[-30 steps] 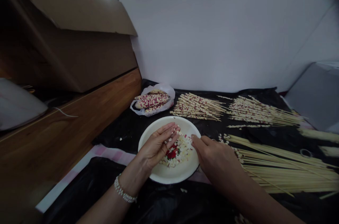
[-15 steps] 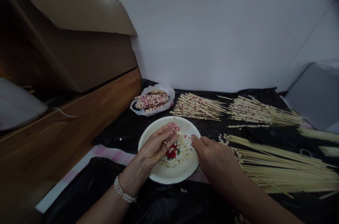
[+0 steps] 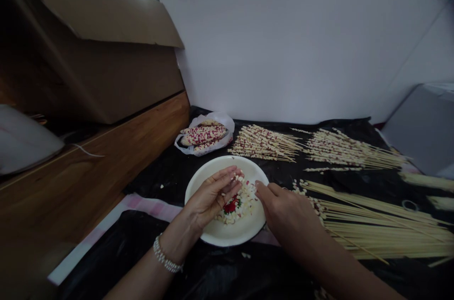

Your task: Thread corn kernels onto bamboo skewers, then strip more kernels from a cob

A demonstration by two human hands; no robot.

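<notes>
A white bowl (image 3: 227,238) holds loose pale and red corn kernels (image 3: 244,205), with a red flower print on its bottom. Over the bowl's left half, my left hand (image 3: 214,193) is cupped palm up around some kernels, fingers curled. My right hand (image 3: 283,203) is at the bowl's right rim, thumb and index finger pinched together near a small red kernel; what sits between the fingertips is too small to make out.
Behind the bowl lie corn cobs (image 3: 204,135) in a plastic bag and two piles of kernel-threaded sticks (image 3: 266,141). Bare sticks (image 3: 383,229) spread at right. A cardboard box (image 3: 117,68) stands on the left above a wooden board (image 3: 152,134).
The fingers of my left hand have shifted slightly over the kernels. My right hand has moved a touch left at the bowl's rim.
</notes>
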